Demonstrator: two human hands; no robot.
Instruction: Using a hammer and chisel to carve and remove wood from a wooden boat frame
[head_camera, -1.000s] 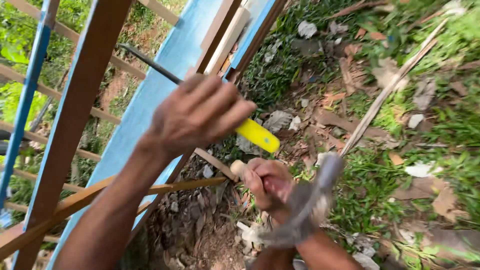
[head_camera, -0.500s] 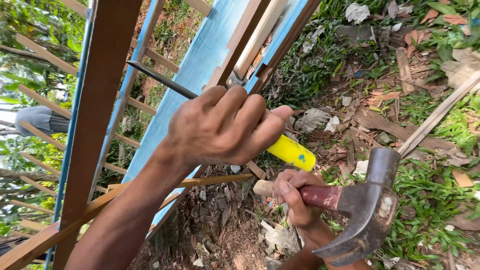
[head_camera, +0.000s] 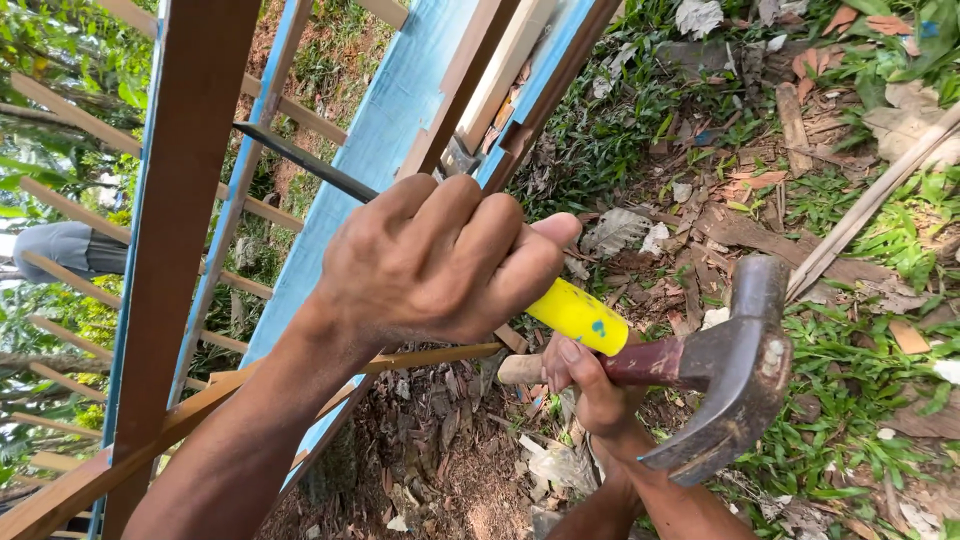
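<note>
Yellow plastic handle of chisel (head_camera: 578, 316) clenched in left hand (head_camera: 435, 262), fist wrapped full round it, dark steel shaft running up-left w/ tip against light-blue painted board (head_camera: 385, 130) near a notch in the brown wooden frame (head_camera: 180, 200). Only one view, head cam looking down. Right hand (head_camera: 585, 385) closed tight on the reddish wood handle of claw hammer (head_camera: 725, 370), gripped close to the head; steel head hangs just right of the chisel's butt end, near but apart, not touching. Thin wooden slat (head_camera: 430, 358) crossing below left wrist, lying diag. against frame. Ground beyond: dirt, dry leaves, grass, scrap wood strips (head_camera: 865, 215). Grey blurred shape at far left edge, too unclear to name. Step in hand, by the look of it: chiselling at the frame joint, hammer drawn back betw. strikes. Next move likely calls for a square blow onto the yellow butt, w/ chisel kept steady at same angle & left knuckles clear of hammer face; short choke grip suggests light controlled taps, not full swings. Risk: glancing hit sliding off rounded plastic end toward thumb.
</note>
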